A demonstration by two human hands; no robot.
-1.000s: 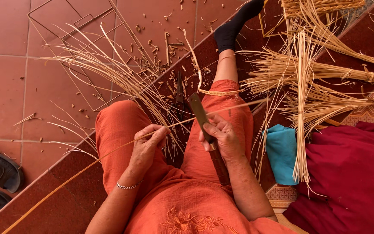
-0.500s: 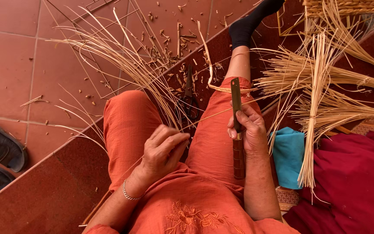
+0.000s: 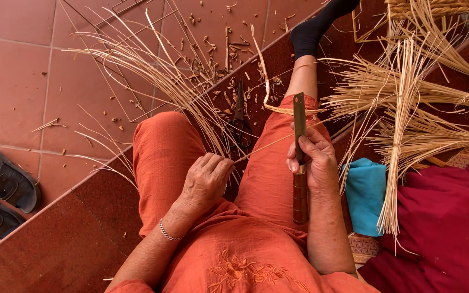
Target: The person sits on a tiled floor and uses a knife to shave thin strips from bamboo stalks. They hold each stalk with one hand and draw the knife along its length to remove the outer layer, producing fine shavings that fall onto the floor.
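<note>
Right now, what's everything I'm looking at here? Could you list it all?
knife: one, flat metal blade with brown wooden handle, upright in the right hand
thin strip: one, pale straw, running from the left hand across to the blade
loose strips: many, pale, fanned over the floor and left knee
tied bundles: several, pale, right side
scissors: one pair, dark, between the knees
sandals: two, dark, left edge
cloth: one, turquoise, by the right arm
fabric: dark red, lower right
floor tiles: reddish, strewn with shavings
left hand: closed on the strip
right hand: gripping the knife
</note>
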